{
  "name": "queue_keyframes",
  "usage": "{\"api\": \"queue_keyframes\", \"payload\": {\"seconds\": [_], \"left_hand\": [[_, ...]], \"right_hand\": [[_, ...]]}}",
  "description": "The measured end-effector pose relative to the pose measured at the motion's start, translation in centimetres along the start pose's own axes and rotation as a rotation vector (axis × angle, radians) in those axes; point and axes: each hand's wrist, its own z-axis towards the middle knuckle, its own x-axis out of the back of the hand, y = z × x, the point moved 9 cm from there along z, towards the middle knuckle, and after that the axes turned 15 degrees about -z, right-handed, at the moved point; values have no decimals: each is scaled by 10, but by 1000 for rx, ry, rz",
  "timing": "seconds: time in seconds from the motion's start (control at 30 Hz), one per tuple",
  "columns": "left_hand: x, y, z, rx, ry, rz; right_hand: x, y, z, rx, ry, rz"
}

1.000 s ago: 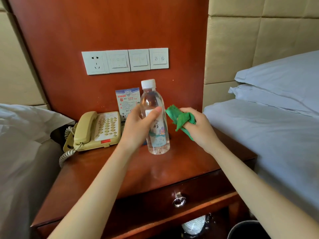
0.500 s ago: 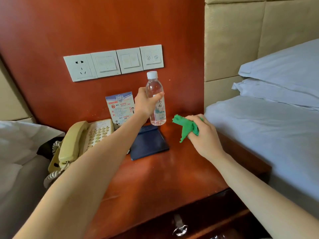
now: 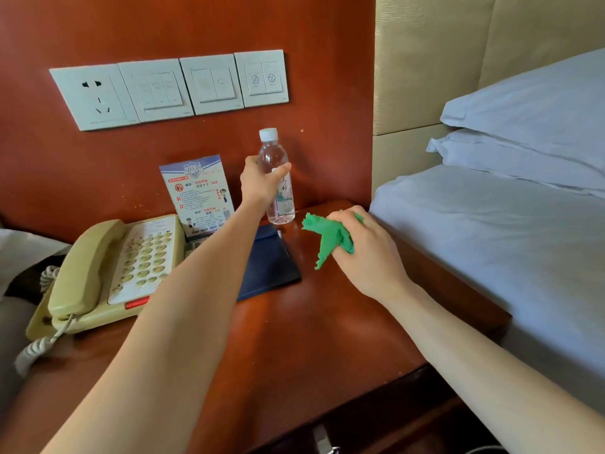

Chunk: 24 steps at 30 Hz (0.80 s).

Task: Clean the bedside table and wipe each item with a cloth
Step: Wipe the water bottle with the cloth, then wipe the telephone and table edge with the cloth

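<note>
My left hand (image 3: 260,183) grips a clear water bottle (image 3: 278,188) with a white cap. The bottle is upright at the back of the wooden bedside table (image 3: 314,339), its base at or just on the table near the wall panel. To the right of the bottle, my right hand (image 3: 366,253) is closed on a crumpled green cloth (image 3: 327,237), held just above the tabletop. A dark blue folder (image 3: 271,260) lies flat between my two arms, partly covered by my left forearm.
A beige telephone (image 3: 108,273) with a coiled cord sits at the table's left. A printed notice card (image 3: 199,194) leans on the red wall panel under a row of switches (image 3: 173,90). A bed with white pillows (image 3: 523,132) borders the table's right side.
My left hand carried the bottle away from me to the back of the table and lowered it there. My right hand with the cloth dropped lower, toward the tabletop.
</note>
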Motion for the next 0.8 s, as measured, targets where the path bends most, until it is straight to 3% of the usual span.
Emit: {"api": "queue_keyframes", "payload": {"seconds": [0.2,0.4,0.5,0.67,0.8], "left_hand": [[-1,-8,-2,39,-67,9],[10,-12,-14,133,-108,169],[30,6,-27,76,-54,256],[54,46,-72,-10,-151,278],[82,71,-121,-40,-243,314]], "right_hand": [[-3,5,0,-21,-7,-11],[-11,11,2,-47,-35,46],[-18,14,3,-52,-66,62],[-13,30,2,-183,-75,3],[-36,34,-11,-234,-450,-118]]}}
